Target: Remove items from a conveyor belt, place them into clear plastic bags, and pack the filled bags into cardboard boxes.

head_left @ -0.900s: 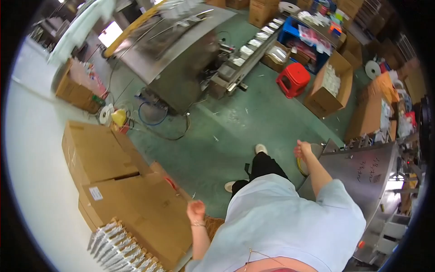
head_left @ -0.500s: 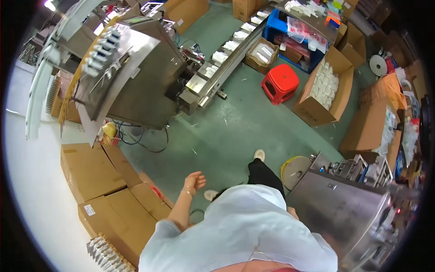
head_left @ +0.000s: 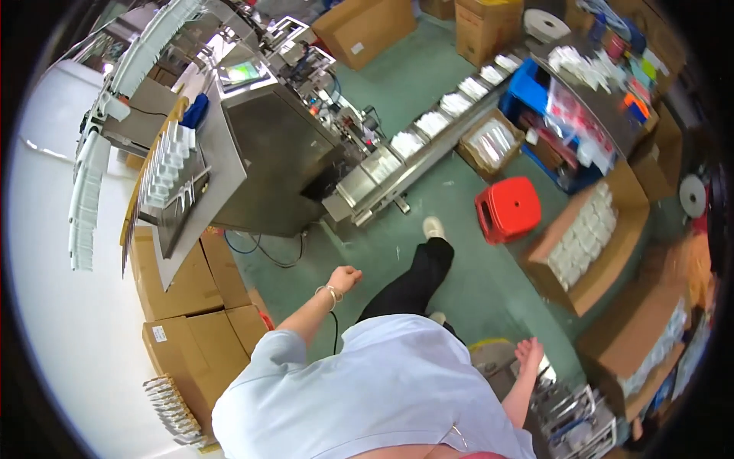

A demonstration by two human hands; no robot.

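Observation:
My left hand [head_left: 345, 279], with bangles at its wrist, hangs over the green floor, its fingers curled in and nothing showing in them. On the other side my right hand [head_left: 529, 352] swings out from my body, fingers loosely apart and holding nothing. Neither hand touches anything. Closest to the left hand are the stacked cardboard boxes [head_left: 195, 348] and the steel machine cabinet [head_left: 271, 164]. Below the right one is metal equipment [head_left: 573, 421], partly hidden by my arm.
A conveyor [head_left: 359, 187] carrying white bundles [head_left: 432, 122] runs from the machine toward the back right. On its right stand a red stool [head_left: 508, 210], an open carton [head_left: 581, 298] of white packs and a blue crate [head_left: 524, 80]. A steel tray table [head_left: 233, 180] juts out at left.
I have stepped forward toward the conveyor, and the surroundings have shifted in view. My right hand, mostly hidden before, now shows out at the side. The left hand's fingers are curled more tightly.

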